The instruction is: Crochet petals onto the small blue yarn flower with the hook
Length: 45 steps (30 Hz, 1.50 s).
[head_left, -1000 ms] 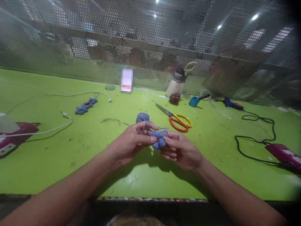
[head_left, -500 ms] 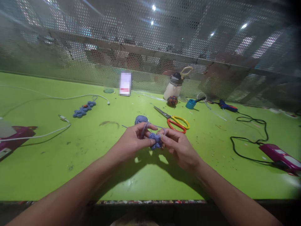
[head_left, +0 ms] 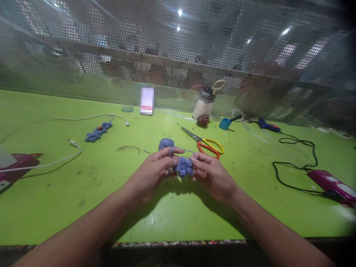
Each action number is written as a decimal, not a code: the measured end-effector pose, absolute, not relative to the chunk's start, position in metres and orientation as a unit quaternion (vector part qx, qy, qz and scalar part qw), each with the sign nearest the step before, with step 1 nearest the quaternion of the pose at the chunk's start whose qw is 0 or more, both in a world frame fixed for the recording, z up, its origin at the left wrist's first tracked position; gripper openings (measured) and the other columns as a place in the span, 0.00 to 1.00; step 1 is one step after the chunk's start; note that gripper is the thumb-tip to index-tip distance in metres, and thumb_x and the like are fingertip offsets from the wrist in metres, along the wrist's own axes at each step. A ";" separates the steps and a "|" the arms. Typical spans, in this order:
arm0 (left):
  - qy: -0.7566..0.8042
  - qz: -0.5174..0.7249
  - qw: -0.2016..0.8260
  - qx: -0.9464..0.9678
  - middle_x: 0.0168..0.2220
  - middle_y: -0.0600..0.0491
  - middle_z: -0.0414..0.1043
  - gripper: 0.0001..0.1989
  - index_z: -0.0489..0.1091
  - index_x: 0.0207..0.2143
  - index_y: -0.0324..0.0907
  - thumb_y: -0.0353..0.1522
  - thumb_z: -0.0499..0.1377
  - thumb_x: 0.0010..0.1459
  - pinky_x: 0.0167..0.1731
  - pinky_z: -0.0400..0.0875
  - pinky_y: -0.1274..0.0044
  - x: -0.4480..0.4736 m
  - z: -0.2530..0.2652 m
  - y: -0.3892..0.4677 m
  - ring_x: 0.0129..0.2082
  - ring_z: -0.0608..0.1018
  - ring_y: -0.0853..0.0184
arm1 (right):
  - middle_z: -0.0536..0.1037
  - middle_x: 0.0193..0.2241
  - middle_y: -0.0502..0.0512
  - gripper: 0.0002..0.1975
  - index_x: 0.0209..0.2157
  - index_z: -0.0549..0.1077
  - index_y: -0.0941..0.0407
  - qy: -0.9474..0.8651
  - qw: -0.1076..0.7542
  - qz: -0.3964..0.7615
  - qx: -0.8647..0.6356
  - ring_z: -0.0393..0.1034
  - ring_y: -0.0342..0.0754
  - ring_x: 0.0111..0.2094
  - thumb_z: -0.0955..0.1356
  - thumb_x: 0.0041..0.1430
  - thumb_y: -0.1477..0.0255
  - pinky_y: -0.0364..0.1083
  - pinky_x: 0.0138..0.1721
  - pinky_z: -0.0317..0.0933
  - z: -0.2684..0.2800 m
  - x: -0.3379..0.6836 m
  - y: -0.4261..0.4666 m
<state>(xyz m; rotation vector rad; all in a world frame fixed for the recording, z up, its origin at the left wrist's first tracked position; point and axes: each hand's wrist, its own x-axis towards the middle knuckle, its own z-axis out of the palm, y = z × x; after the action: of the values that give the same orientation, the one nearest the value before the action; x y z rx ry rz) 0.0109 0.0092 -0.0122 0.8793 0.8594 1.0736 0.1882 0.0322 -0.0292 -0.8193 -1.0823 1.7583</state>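
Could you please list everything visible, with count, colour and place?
Yarn flower: 1, blue, centre
Yarn ball: 1, blue, beyond yarn flower
Flower strip: 1, blue with orange, left
Scissors: 1, red-yellow handles, right of yarn ball
Bottle: 1, whitish, back
Patterned ball: 1, dark and orange, before bottle
Holder: 1, blue, right of patterned ball
Corded tool: 1, blue-red, back right
Cord: 1, black, right
Cable ends: 2, white, left
Power strips: 2, magenta, left and right
Pixelated panel: 1, whitish, back
Mesh: 1, grey, back
Table: 1, green, underneath
Left hand, right hand: 2, bare, at yarn flower
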 end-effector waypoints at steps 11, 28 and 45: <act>0.398 0.507 0.625 0.440 0.31 0.55 0.70 0.17 0.74 0.41 0.41 0.25 0.67 0.46 0.31 0.64 0.77 0.007 -0.019 0.014 0.28 0.71 0.72 | 0.73 0.19 0.49 0.11 0.27 0.73 0.60 -0.447 0.394 0.735 -0.324 0.65 0.38 0.16 0.75 0.51 0.68 0.36 0.17 0.59 -0.029 0.189 0.034; 0.486 0.486 0.526 0.501 0.27 0.53 0.73 0.05 0.77 0.32 0.37 0.27 0.64 0.51 0.34 0.66 0.73 0.013 -0.007 0.012 0.26 0.71 0.69 | 0.74 0.20 0.49 0.14 0.28 0.72 0.60 -0.504 0.378 0.705 -0.326 0.65 0.37 0.18 0.75 0.53 0.64 0.37 0.19 0.60 -0.031 0.187 0.030; 0.369 0.506 0.630 0.460 0.33 0.53 0.74 0.19 0.75 0.42 0.40 0.25 0.69 0.44 0.41 0.68 0.71 0.001 -0.018 0.019 0.34 0.76 0.67 | 0.73 0.20 0.49 0.12 0.26 0.71 0.59 -0.458 0.394 0.726 -0.328 0.65 0.38 0.18 0.75 0.51 0.67 0.37 0.19 0.59 -0.030 0.186 0.031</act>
<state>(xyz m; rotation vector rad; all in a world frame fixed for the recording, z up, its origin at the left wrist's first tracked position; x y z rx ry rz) 0.0015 0.0195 -0.0180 1.0531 0.8449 1.1579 0.1859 0.0312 -0.0299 -0.8316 -1.1611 1.8417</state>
